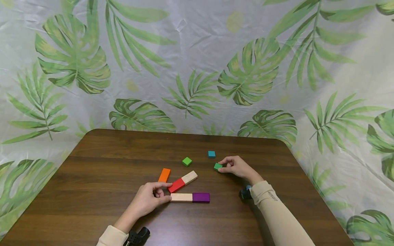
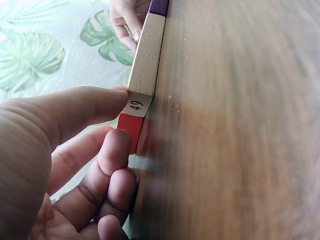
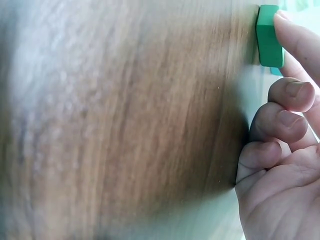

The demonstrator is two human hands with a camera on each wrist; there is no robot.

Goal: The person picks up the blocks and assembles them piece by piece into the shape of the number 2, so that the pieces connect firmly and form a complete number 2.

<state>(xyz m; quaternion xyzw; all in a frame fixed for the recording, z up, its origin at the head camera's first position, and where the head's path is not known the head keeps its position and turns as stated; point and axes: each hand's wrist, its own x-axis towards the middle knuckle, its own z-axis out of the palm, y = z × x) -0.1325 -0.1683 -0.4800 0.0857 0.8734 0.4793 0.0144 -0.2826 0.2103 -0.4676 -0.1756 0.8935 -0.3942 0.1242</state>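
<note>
Green block (image 1: 217,166): light, rigid, best pinched by its sides

Right of centre in the head view, the right hand (image 1: 235,166) pinches it between thumb and index finger, on or just above the bench (image 1: 117,153). It looks smooth but hardly fragile. Lower, left of centre, the left hand (image 1: 147,200) has thumb and index finger extended apart, touching the plain wooden block (image 1: 181,197) and red block (image 1: 176,185).

- Head view: even, moderate light; pale sheen on the near bench (image 1: 184,232), soft shadow beside the right sleeve (image 1: 281,212).
- Left wrist: backdrop (image 2: 30,65) washed out, bench largely blurred.
- Right wrist: hazy glare upper left, bench unfocused, green block (image 3: 270,42) clearer.
</note>
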